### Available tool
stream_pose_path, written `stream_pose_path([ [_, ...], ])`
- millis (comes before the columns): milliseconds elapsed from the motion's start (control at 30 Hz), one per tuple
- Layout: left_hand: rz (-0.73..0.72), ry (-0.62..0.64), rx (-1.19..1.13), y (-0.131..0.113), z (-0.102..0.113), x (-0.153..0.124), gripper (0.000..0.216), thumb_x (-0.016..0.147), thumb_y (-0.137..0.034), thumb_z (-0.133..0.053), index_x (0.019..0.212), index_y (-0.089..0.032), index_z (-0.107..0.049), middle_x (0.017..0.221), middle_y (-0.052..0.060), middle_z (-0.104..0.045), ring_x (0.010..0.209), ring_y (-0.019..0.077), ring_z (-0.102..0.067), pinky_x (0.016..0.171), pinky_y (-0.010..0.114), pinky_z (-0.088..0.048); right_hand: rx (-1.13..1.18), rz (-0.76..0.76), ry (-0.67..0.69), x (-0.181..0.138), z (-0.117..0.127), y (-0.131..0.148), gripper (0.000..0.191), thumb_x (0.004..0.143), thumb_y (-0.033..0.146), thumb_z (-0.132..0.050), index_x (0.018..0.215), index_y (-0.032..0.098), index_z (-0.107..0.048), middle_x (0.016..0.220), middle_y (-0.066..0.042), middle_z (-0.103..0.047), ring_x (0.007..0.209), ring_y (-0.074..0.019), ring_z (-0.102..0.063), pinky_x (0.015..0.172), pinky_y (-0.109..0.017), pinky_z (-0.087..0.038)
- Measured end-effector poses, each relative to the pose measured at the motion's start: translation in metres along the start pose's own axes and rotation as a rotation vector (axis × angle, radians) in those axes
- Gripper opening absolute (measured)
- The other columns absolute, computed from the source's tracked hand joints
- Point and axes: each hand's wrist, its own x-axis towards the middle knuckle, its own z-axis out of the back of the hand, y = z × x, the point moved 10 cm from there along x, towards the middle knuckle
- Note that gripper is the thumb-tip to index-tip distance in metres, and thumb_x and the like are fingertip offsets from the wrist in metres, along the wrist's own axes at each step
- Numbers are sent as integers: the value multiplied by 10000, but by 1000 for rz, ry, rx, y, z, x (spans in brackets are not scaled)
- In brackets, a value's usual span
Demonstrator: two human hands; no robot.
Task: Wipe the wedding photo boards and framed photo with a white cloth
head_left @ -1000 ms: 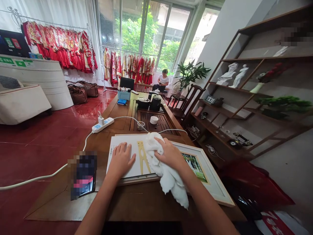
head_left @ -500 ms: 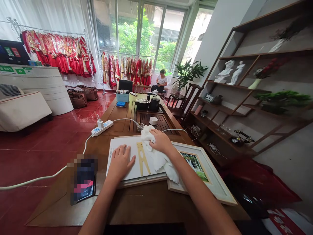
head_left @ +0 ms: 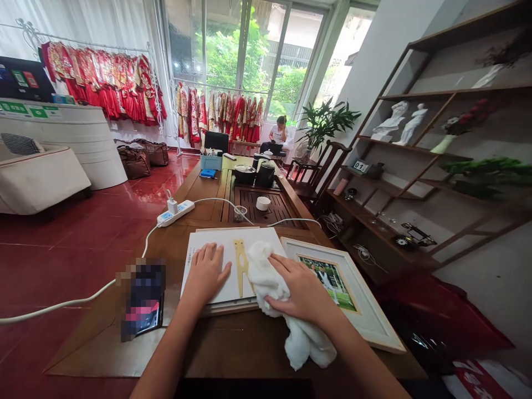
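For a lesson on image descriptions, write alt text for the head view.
A person's right hand holds a white cloth on a white board where the left hand rests. On the wooden table, a phone lies to the left and a framed photo to the right.

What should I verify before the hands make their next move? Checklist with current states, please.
1. Left hand resting on the white board: ok, fingers spread.
2. Right hand on the white cloth: ok.
3. Yellow cutout fully uncovered: not ok, cloth overlaps its right leg.
4. Framed picture unobstructed: not ok, right hand and forearm hide part.
5. Power strip apart from both hands: ok.
6. Board surface beneath cloth clean: cannot tell, hidden.
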Motion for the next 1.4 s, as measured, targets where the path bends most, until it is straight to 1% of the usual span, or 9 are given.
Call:
stream_pose_path([
  [167,3,10,-31,2,-1,0,465,913,-428,-428,1298,-180,-504,1358,137,-501,1275,290,-419,1060,465,-330,-22,-63,27,38,-3,-25,630,789,473,-542,1325,150,-479,1345,-118,-527,1155,-271,-533,969,-390,-403],
  [367,-10,-17,-41,0,2,0,452,906,-425,-447,1282,-184,-514,1340,137,-511,1267,289,-427,1054,466,-335,-109,-168,-9,98,-8,-59,559,787,426,-552,1286,181,-494,1336,-103,-534,1133,-266,-544,914,-361,-413],
  [500,-15,-22,-35,-1,3,0,445,906,-427,-447,1272,-185,-519,1332,137,-514,1260,286,-434,1047,462,-342,-122,-176,-11,117,-11,-63,506,787,424,-558,1236,192,-526,1278,-102,-573,1099,-262,-558,899,-349,-404],
  [667,-10,-5,-29,0,3,1,441,911,-425,-434,1273,-186,-515,1339,134,-510,1264,284,-429,1046,459,-343,-128,-152,-17,103,-10,-52,510,793,381,-538,1262,181,-513,1289,-113,-563,1100,-273,-544,910,-381,-381],
  [833,-4,-1,-39,3,1,1,455,910,-425,-430,1291,-184,-499,1348,124,-508,1267,279,-426,1051,451,-339,-55,-16,2,62,-5,-25,522,764,344,-552,1260,183,-526,1298,-102,-558,1141,-265,-514,945,-388,-352],
  [967,2,-10,-65,4,0,0,447,907,-417,-437,1289,-194,-501,1352,120,-503,1274,271,-419,1054,440,-336,-14,77,45,28,1,-2,526,747,314,-557,1262,207,-532,1303,-89,-556,1110,-262,-527,949,-392,-345],
  [1067,8,-2,-86,5,0,0,440,907,-418,-436,1284,-202,-504,1348,115,-505,1276,268,-414,1056,442,-330,-27,94,78,17,3,5,517,741,296,-551,1250,208,-537,1289,-89,-564,1090,-268,-536,944,-403,-345],
  [1233,0,1,-100,4,1,0,438,906,-421,-436,1279,-204,-508,1341,119,-505,1267,272,-415,1053,448,-326,-93,20,94,41,-2,-13,535,750,293,-537,1274,185,-515,1253,-113,-583,1108,-283,-524,939,-394,-351],
  [1400,-8,3,-92,2,2,1,436,907,-420,-432,1276,-200,-508,1329,124,-511,1259,273,-418,1046,451,-328,-157,-105,52,83,-3,-43,683,790,331,-533,1438,252,-333,1311,-94,-545,1116,-275,-529,903,-384,-370],
])
